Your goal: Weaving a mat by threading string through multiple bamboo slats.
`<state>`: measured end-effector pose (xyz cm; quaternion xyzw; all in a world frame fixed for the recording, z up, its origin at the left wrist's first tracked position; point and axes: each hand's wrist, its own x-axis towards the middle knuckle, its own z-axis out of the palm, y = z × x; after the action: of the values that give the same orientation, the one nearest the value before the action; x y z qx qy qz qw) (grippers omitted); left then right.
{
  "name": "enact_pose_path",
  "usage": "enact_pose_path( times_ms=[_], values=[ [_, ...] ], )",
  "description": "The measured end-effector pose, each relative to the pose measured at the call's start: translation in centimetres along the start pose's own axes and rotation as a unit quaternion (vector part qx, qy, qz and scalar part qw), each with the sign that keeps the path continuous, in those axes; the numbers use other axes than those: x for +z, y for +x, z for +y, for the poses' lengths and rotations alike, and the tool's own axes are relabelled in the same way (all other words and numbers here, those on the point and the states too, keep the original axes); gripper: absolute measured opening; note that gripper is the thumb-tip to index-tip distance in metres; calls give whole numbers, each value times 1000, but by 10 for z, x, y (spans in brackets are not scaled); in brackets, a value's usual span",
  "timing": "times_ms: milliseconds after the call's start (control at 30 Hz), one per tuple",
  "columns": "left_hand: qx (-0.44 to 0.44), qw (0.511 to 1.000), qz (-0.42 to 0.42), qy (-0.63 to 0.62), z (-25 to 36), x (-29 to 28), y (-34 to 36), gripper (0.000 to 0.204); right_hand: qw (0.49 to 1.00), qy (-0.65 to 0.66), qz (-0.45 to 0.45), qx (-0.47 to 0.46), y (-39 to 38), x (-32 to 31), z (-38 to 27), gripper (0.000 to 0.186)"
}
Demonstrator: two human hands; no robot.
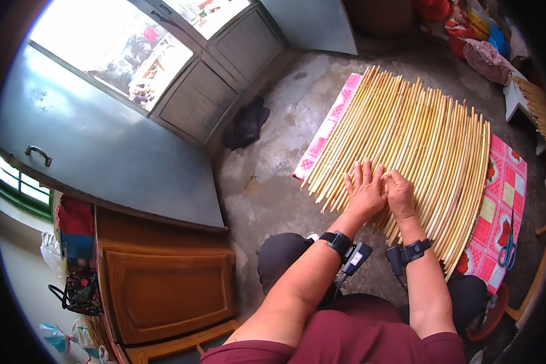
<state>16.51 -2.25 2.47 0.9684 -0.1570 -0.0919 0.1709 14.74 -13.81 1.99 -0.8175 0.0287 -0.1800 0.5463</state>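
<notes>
A wide mat-like row of pale yellow sticks (400, 130), perhaps reeds, lies side by side in front of me. Beneath it is a low surface covered with a pink and red checked cloth (496, 206). My left hand (366, 193) rests on the sticks near their close ends, palm down and fingers spread. Just to its right, my right hand (400, 193) is closed over the same row, thumb side toward the left hand. Whatever its fingers pinch is hidden. Scissors with blue handles (507, 252) lie on the cloth at the right.
A red basin (490, 312) stands low at the right, near my knee. A wooden cabinet (170, 291) and a grey-blue door (109, 145) take up the left. On the concrete floor lies a black bag (246, 123). Bundled cloths and bags (488, 60) sit at the far right.
</notes>
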Motion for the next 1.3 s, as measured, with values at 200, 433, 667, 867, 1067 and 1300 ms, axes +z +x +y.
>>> enact_pose_path(
  times_ms=[200,433,667,867,1067,1300],
  values=[
    [-21,999,41,-18,2,10,3,61,1000,10,-8,-19,-1,1,3,9],
    [-19,999,41,-29,7,0,1,59,998,60,1,-21,-4,2,9,8],
    [-24,995,81,-44,11,6,0,63,996,85,-17,-9,-6,-4,8,9],
    [26,999,26,6,14,8,0,61,948,243,-57,197,-2,-14,13,9],
    [35,999,-30,28,-17,-17,-10,86,955,251,-26,155,4,-1,-8,17],
    [32,999,0,-22,-6,-7,-9,84,977,181,-10,110,5,-11,3,18]
  ],
)
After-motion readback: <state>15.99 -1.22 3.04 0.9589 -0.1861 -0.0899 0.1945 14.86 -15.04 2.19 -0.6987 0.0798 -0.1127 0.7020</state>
